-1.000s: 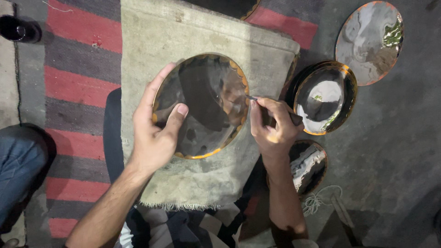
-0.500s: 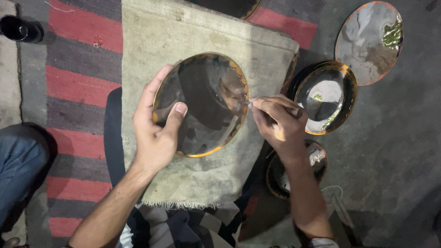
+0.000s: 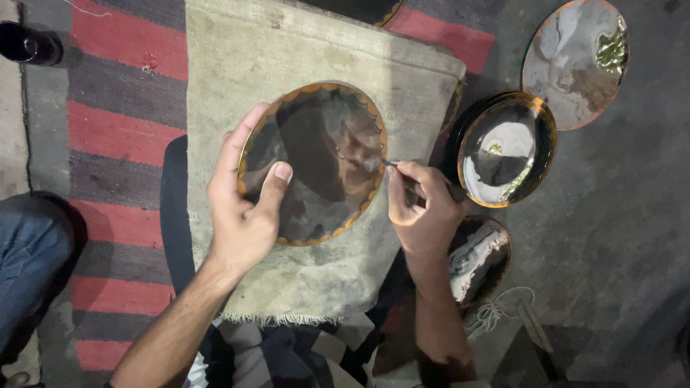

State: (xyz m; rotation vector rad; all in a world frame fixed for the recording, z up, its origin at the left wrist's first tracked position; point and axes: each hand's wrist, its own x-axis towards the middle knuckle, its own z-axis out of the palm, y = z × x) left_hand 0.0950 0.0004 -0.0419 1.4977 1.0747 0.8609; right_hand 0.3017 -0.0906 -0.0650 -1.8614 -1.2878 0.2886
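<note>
A round, shiny dark plate (image 3: 323,154) with a scalloped orange rim rests on a beige cloth pad (image 3: 302,65). My left hand (image 3: 244,208) grips its left edge, thumb lying on the plate's face. My right hand (image 3: 424,212) is closed around a thin brush (image 3: 389,164), whose tip touches the plate near its right rim.
To the right lie three more round glossy plates: one (image 3: 507,147) beside my right hand, one (image 3: 575,61) at the far right, one (image 3: 478,255) under my right wrist. A red and grey striped rug (image 3: 122,86) covers the left. A dark bottle (image 3: 25,44) stands top left. White string (image 3: 496,312) lies on the grey floor.
My right hand has shifted slightly along the plate's right rim with the brush. My left hand keeps the same grip on the plate.
</note>
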